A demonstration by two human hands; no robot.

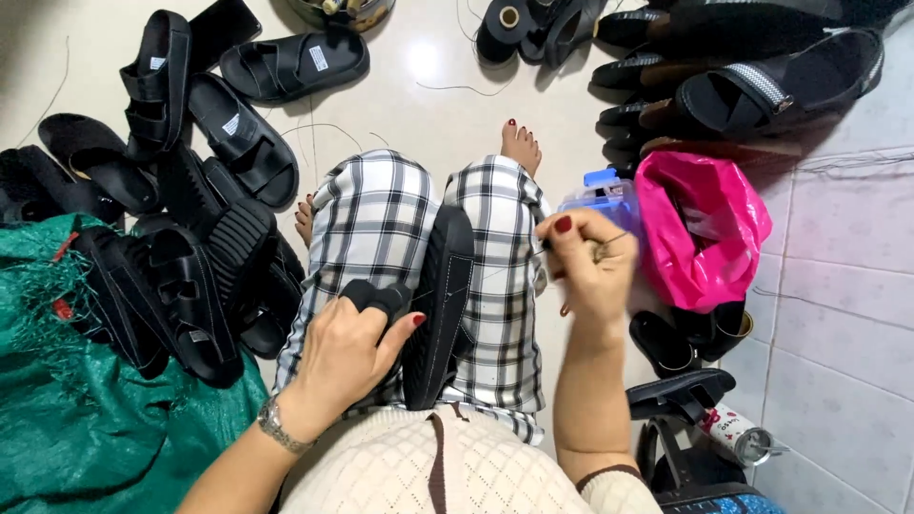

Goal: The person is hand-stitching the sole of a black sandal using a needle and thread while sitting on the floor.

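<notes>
One black sandal (440, 305) stands on edge between your knees, long axis pointing away; your left hand (347, 352) grips its strap, your right hand (590, 262) pinches a needle just beside.

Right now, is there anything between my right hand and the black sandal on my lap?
Nothing visible. The right hand is raised beside the black sandal, with only the checked trousers beneath the gap. The left hand grips the sandal's strap on the other side.
</notes>
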